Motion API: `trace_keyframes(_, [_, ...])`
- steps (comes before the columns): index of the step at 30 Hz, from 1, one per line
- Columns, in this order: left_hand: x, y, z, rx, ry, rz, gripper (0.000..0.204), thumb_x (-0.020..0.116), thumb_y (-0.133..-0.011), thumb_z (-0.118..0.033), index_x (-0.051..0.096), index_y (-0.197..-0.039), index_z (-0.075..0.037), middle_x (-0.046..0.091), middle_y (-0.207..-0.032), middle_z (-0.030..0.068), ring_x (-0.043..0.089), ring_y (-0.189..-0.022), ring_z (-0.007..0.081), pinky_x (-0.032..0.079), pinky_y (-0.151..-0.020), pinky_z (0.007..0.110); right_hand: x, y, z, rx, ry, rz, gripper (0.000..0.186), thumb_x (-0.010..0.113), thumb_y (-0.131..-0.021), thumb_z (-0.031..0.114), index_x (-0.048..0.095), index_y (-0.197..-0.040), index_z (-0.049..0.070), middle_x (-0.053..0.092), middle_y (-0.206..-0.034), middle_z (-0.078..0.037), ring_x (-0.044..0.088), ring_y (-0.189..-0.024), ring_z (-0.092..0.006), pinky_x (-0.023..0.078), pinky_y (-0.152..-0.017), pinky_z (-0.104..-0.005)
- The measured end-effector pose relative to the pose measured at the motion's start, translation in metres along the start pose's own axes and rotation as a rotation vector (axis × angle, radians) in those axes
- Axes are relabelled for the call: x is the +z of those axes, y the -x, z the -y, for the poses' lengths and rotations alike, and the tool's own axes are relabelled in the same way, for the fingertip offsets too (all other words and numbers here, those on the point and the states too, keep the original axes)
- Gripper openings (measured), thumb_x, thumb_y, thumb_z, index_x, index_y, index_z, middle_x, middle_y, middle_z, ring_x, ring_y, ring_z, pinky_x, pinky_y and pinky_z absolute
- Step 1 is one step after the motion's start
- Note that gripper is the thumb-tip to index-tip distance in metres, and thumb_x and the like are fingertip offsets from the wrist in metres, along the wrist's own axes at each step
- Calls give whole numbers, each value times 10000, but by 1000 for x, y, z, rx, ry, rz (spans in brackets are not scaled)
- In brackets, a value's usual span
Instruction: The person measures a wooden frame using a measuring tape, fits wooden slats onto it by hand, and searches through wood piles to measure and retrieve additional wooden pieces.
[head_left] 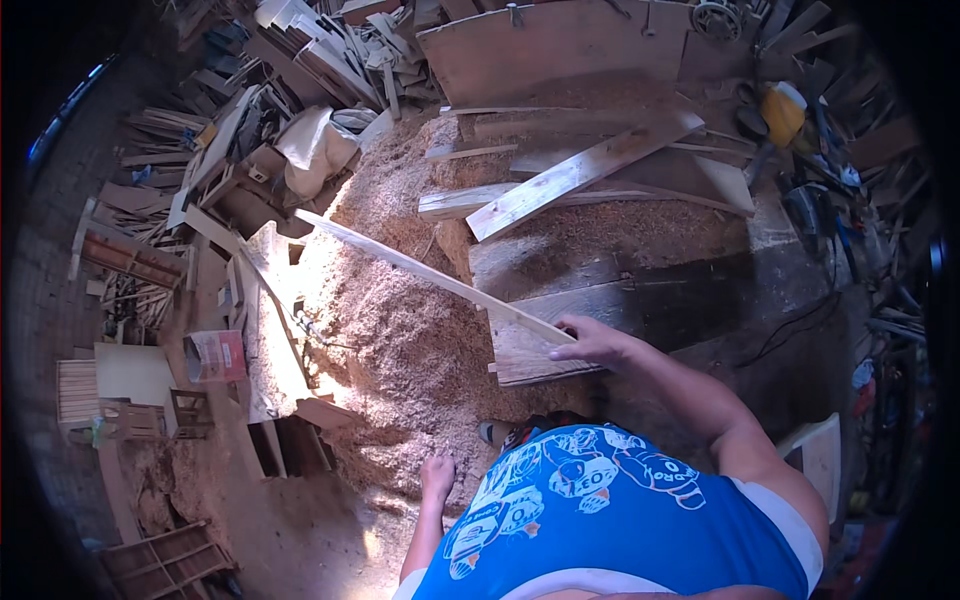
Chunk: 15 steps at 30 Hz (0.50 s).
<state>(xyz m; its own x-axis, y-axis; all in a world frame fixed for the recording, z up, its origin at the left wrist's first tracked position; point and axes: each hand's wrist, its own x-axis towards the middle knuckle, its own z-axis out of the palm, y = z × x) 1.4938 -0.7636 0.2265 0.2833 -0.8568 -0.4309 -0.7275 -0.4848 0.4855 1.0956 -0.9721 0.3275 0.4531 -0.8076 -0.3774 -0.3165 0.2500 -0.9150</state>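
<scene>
My right hand (592, 342) grips the near end of a long, narrow wooden board (430, 272), thumb on one side and fingers wrapped round the other. The board slants away to the far left, over a heap of wood shavings (385, 340). Low beside my body hangs my left hand (438, 474), its fingers curled in and nothing visible in them. Just past my right hand lies a wide wooden plank (545, 310) with an uneven left end. Farther off, a pale plank (585, 175) lies crosswise over a thicker beam (450, 203).
Scrap wood (320, 55) is piled at the far left, near a pale sack (315, 150). A bright-lit wooden piece (268, 330) and a red-and-clear container (215, 356) stand at left. At far right is a yellow object (783, 114); a dark cable (790, 328) crosses the floor.
</scene>
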Motion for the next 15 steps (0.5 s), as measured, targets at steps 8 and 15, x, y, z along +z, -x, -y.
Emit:
trace_keyframes(8, [65, 5, -69, 35, 170, -17, 342, 606, -860, -319, 735, -798, -8, 697, -754, 193, 690, -729, 304, 525, -702, 402, -64, 67, -57, -94, 77, 85, 489, 751, -832, 290, 618, -1201, -1, 665, -1133, -170, 623, -1043, -231, 482, -896, -356])
trace_keyframes(15, [89, 9, -101, 115, 54, 82, 406, 596, -885, -355, 706, -750, 12, 662, -720, 237, 681, -711, 371, 525, -710, 466, -91, 83, -61, 232, 545, 49, 448, 723, -832, 338, 647, -1149, 30, 711, -957, -161, 696, -863, -290, 534, -764, -407])
